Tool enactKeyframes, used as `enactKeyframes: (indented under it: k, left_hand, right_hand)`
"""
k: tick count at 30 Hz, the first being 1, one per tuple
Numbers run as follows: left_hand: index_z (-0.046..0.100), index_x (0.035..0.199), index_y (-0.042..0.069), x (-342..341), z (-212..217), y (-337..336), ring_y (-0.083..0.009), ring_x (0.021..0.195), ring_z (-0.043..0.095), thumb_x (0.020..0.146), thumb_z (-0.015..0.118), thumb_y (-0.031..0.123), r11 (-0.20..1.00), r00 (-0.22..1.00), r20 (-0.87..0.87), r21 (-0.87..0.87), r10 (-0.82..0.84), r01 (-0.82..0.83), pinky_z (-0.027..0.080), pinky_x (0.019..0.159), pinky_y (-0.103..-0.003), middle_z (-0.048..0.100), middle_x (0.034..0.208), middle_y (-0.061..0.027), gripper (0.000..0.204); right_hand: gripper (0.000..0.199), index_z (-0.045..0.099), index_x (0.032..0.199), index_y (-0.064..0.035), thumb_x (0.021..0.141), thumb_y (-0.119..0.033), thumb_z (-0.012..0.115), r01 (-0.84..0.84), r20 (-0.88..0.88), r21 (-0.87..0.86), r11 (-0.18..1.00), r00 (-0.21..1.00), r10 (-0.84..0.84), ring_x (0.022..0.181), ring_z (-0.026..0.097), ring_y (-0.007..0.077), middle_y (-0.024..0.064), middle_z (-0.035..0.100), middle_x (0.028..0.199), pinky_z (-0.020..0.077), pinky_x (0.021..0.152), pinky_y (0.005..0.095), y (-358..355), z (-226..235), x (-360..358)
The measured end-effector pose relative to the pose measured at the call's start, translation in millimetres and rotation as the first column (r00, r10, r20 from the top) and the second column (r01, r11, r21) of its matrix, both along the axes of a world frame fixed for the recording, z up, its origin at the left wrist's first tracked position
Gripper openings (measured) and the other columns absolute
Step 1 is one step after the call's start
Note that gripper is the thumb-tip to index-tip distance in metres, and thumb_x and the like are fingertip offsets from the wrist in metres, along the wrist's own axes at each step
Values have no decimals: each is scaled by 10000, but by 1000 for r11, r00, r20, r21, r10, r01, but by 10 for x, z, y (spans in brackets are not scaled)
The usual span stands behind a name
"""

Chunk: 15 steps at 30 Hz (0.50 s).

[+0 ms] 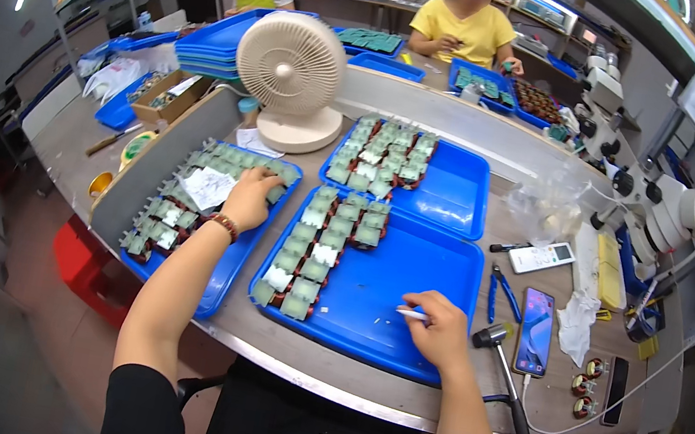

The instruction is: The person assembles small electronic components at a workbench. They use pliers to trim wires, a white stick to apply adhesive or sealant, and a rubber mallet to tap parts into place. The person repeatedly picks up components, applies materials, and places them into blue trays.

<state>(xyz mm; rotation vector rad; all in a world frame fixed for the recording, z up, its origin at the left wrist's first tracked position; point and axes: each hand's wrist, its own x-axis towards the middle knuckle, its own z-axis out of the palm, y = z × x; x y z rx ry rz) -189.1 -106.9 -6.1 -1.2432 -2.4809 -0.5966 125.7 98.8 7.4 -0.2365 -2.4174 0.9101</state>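
Note:
My left hand (249,201) reaches into the left blue tray (215,291). Its fingers curl down on one of the green-topped coil parts (233,158) in the far row; the fingertips are partly hidden. Beside that hand, a crumpled white paper (207,188) lies on the parts. My right hand (439,329) is closed around a white pen-like stick (413,314) over the bare side of the middle blue tray (394,266). Columns of similar green-topped parts (326,254) fill that tray's left side.
A far blue tray (455,189) holds more parts. Behind stands a beige fan (289,69). To the right lie blue-handled pliers (506,294), a hammer (513,383), a phone (535,331) on a cable, a remote control (541,258) and several coils (584,385). Two people sit beyond the partition.

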Motion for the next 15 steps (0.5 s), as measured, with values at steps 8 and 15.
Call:
enactKeyframes:
  k: [8,15]
  left_hand:
    - [615,951,105,4,7,23,-271,985,511,600,647,-6,993,982,-177,-115,-60,40,437,834,-370,569,1059,-77,369]
    - [594,933,82,128,195,-116,-238,945,545,593,686,12,996,984,-165,50,-65,74,441,798,-369,603,978,-66,359]
  right_hand:
    - [196,646,853,-78,664,-32,626,16,9,7,1000,1000,-16,701,620,226,64,630,799,491,590,301,22,-20,-11]
    - [221,639,889,-88,673,-49,616,-1,-3,6,1000,1000,1,695,610,223,60,623,818,485,595,296,34,-12,-8]
